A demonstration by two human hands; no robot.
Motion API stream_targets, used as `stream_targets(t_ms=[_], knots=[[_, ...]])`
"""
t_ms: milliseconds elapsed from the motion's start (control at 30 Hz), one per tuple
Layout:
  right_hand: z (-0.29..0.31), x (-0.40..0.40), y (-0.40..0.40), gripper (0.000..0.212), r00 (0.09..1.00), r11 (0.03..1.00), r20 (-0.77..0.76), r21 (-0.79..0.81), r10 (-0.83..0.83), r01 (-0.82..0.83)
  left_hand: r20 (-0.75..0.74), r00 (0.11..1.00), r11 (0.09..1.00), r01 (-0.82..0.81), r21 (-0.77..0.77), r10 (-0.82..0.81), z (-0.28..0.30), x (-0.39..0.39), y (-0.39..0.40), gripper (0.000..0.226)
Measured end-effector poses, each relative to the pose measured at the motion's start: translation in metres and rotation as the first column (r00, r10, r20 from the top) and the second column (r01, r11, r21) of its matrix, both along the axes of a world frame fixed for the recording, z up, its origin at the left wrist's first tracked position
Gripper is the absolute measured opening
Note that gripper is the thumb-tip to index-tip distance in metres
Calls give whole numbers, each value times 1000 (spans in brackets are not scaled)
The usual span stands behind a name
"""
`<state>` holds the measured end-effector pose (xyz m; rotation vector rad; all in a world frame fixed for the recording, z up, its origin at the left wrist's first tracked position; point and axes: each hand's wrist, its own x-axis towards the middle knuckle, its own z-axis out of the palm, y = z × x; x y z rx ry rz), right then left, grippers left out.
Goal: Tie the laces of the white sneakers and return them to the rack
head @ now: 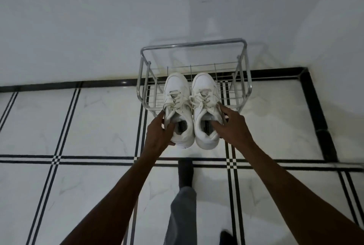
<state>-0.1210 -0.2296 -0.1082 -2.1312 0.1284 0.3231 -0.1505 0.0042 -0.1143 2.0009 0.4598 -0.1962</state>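
Two white sneakers sit side by side, toes toward the wall, over the front of a chrome wire shoe rack (194,44). My left hand (159,131) grips the left sneaker (177,95) at its collar, thumb inside the opening. My right hand (231,124) holds the right sneaker (204,91) the same way, fingers on its outer side. Both heels stick out past the rack's front rail. The laces lie across the tongues in loose bows; how tight they are is not clear.
The rack stands against a white wall on a white tiled floor (94,122) with black stripe lines. My leg in grey trousers (184,209) and a dark sock is planted below the sneakers. A second dark foot (226,238) shows at the bottom edge.
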Motion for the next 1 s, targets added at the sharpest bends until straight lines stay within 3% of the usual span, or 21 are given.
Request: stream_targets(t_ms=[433,600,733,833,1000], knots=[[-87,193,38,65,996,999,-86,-42,27,-30,-126,990,995,79,63,-71,-88,197,38,60],[-117,221,42,66,993,999,-118,-39,25,-29,-147,986,995,87,54,-79,-117,226,45,72],[-123,219,42,67,994,998,-105,-55,37,-43,-115,988,993,105,46,-99,-117,225,45,67],[-116,217,44,69,992,998,-125,-53,35,-42,-173,981,992,104,66,-91,-114,227,44,67],[-112,216,43,81,986,993,-165,-108,21,-39,-158,976,957,186,224,-152,-105,222,47,75]])
